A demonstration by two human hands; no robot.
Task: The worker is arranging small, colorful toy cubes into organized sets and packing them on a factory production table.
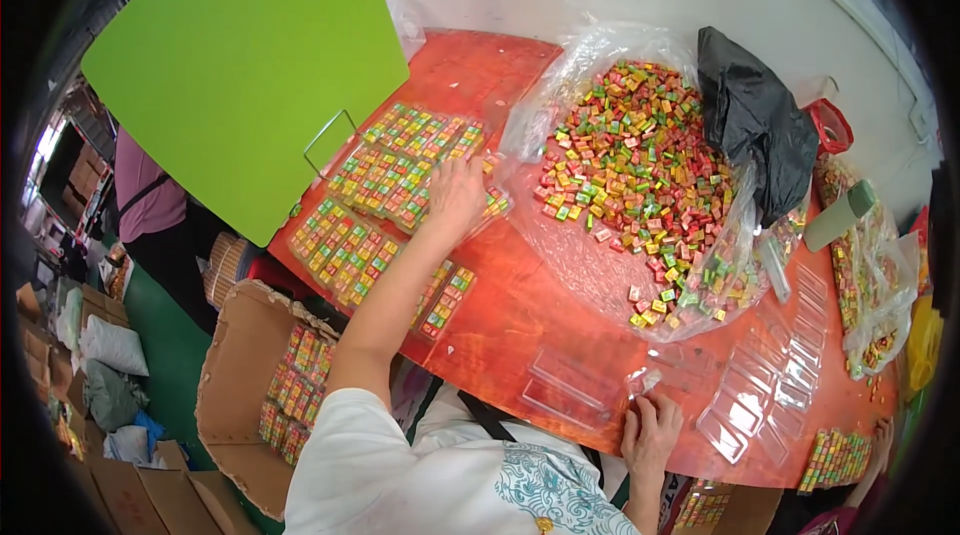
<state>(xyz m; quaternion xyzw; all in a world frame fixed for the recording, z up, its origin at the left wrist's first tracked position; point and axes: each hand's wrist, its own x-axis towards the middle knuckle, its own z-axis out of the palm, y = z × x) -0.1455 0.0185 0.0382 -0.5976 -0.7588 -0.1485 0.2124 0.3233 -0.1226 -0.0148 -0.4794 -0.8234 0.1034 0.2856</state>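
My left hand (458, 197) reaches across to the clear trays (400, 170) filled with small, brightly wrapped block-shaped sweets. Its fingers are bent down at the right end of the far trays; what lies under the fingertips is hidden. By the table's near edge is my right hand (650, 435), fingers curled, beside a small crumpled bit of clear plastic (645, 382). I cannot make out what those fingers hold. Just left of this hand lies an unfilled clear plastic tray (567, 385). More filled trays (345, 253) lie under my left forearm.
A large heap of loose sweets (640, 155) sits on plastic sheeting, with a black bag (755, 125) beside it. Clear trays (760, 385) overlap at right. A green board (250, 65) stands at left above a cardboard box (235, 375). Another person's hand (882, 445) is at far right.
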